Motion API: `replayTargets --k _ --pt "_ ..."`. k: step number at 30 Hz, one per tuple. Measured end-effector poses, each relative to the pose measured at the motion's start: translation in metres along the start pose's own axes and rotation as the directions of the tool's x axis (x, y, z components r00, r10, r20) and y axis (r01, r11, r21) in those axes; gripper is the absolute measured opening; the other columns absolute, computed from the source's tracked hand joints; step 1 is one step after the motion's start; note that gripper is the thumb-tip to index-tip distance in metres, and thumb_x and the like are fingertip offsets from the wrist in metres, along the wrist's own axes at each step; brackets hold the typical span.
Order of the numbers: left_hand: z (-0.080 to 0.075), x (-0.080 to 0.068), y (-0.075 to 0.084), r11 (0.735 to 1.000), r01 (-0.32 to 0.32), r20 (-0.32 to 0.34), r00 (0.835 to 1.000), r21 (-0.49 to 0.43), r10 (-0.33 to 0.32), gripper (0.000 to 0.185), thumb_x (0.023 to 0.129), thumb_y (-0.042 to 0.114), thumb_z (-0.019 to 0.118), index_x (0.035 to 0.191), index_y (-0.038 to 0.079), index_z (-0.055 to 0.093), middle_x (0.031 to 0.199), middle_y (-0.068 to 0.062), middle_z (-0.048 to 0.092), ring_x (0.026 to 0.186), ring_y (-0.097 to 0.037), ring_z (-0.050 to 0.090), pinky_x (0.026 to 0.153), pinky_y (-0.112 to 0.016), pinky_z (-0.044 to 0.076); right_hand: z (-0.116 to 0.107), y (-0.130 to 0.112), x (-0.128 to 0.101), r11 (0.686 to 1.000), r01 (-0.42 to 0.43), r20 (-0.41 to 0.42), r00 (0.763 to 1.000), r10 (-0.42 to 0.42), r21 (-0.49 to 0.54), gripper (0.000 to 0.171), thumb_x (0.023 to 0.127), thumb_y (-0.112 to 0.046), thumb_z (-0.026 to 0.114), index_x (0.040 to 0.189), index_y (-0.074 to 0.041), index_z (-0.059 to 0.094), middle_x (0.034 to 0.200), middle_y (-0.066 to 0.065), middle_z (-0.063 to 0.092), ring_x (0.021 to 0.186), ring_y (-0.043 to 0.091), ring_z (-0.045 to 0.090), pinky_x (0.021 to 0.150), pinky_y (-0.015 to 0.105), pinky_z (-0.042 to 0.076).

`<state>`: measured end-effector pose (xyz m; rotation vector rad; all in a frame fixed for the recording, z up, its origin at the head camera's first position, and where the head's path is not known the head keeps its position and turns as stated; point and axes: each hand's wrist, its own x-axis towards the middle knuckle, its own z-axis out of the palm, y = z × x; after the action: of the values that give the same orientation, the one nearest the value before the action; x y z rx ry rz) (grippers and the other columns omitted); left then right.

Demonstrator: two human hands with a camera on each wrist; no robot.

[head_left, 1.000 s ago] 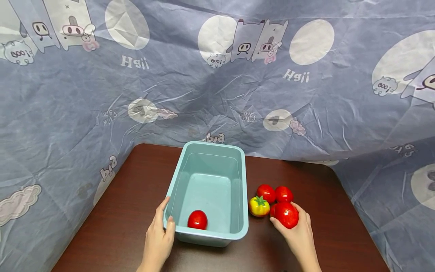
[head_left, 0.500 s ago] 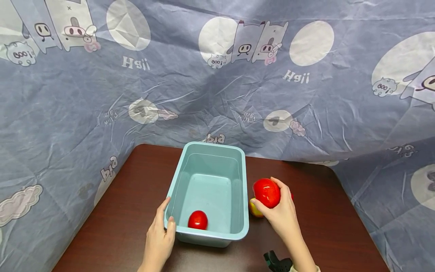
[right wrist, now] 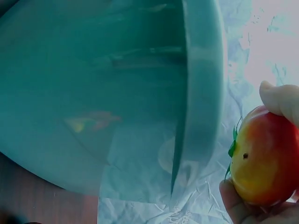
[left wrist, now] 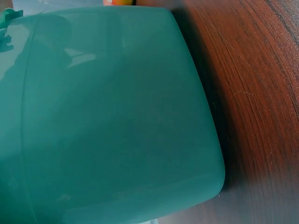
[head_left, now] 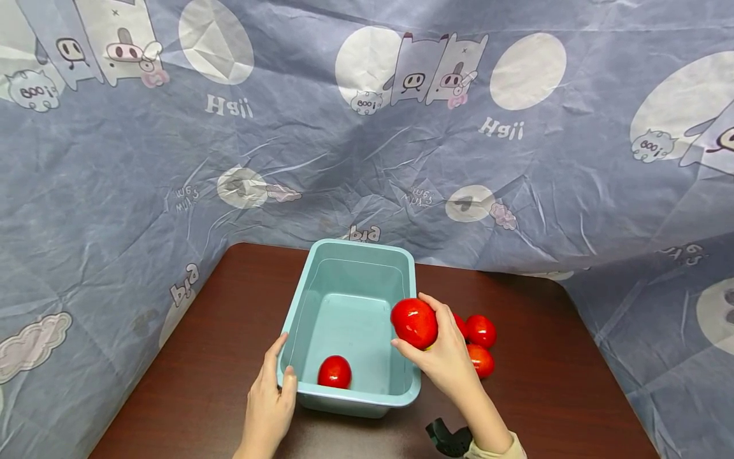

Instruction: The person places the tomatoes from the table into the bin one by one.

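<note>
A light teal plastic tub (head_left: 304,299) stands on the dark wooden table (head_left: 218,357), and one red tomato (head_left: 335,371) lies in its near end. My left hand (head_left: 269,389) grips the tub's near left corner, thumb over the rim. My right hand (head_left: 441,350) holds a large red tomato (head_left: 414,322) (right wrist: 264,156) in the air over the tub's right rim (right wrist: 201,93). Two more red tomatoes (head_left: 480,331) (head_left: 483,360) lie on the table just right of the tub. The left wrist view is filled by the tub's outer wall (left wrist: 107,116).
A wrinkled blue printed cloth (head_left: 367,127) hangs behind and around the table as a backdrop. Bare tabletop lies left of the tub and at the far right (head_left: 573,382). A black wrist-camera mount (head_left: 447,438) shows at the right forearm.
My right hand lifted the large red tomato off the table beside the others and carried it left, up to the tub's right rim. The left hand stayed on the tub.
</note>
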<state>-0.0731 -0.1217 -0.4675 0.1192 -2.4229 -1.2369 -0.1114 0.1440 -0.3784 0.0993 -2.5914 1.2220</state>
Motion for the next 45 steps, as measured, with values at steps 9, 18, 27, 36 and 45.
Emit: replayTargets --k 9,18,27,36,45 --pt "-0.002 0.0 0.002 1.0 0.014 0.019 1.0 0.002 -0.015 0.058 0.093 0.006 0.05 0.147 0.026 0.044 0.142 -0.01 0.057 0.111 -0.034 0.065 0.082 -0.054 0.05 0.006 0.001 -0.001 0.999 0.042 0.041 0.998 -0.041 -0.032 0.084 0.07 -0.028 0.088 0.142 -0.017 0.044 0.129 0.006 0.057 0.112 0.027 0.058 0.086 0.051 0.054" --pt "-0.001 0.0 0.003 1.0 0.019 0.019 1.0 0.005 -0.019 0.057 0.093 0.007 0.049 0.147 0.026 0.044 0.142 -0.01 0.057 0.11 -0.034 0.065 0.081 -0.054 0.05 0.015 0.002 -0.004 0.988 0.155 0.084 0.985 -0.152 -0.029 0.083 0.067 -0.024 0.09 0.139 -0.017 0.048 0.125 0.002 0.058 0.107 0.021 0.062 0.083 0.042 0.057" --pt "-0.003 -0.001 0.003 0.999 0.032 0.032 0.999 0.012 -0.032 0.057 0.093 0.008 0.049 0.147 0.026 0.043 0.142 -0.011 0.056 0.11 -0.035 0.065 0.081 -0.055 0.05 0.022 0.005 -0.005 0.979 0.192 0.216 0.961 -0.172 -0.074 0.082 0.069 -0.024 0.09 0.139 -0.018 0.05 0.128 0.002 0.057 0.112 0.021 0.061 0.08 0.037 0.059" --pt "-0.002 -0.002 0.002 1.0 0.021 0.017 1.0 0.013 -0.021 0.057 0.093 0.007 0.049 0.147 0.026 0.044 0.141 -0.01 0.057 0.11 -0.034 0.065 0.081 -0.054 0.05 0.025 0.005 -0.007 0.943 0.304 0.264 0.929 -0.261 -0.136 0.082 0.068 -0.02 0.089 0.14 -0.015 0.049 0.128 0.004 0.056 0.113 0.02 0.059 0.082 0.038 0.058" --pt "-0.004 -0.001 0.004 0.999 0.043 0.048 0.998 0.001 -0.043 0.057 0.094 0.008 0.049 0.147 0.026 0.043 0.142 -0.012 0.056 0.114 -0.036 0.063 0.085 -0.058 0.049 0.025 0.006 -0.007 0.918 0.363 0.311 0.901 -0.302 -0.16 0.08 0.071 -0.022 0.088 0.141 -0.014 0.049 0.131 0.005 0.056 0.117 0.021 0.057 0.09 0.041 0.055"
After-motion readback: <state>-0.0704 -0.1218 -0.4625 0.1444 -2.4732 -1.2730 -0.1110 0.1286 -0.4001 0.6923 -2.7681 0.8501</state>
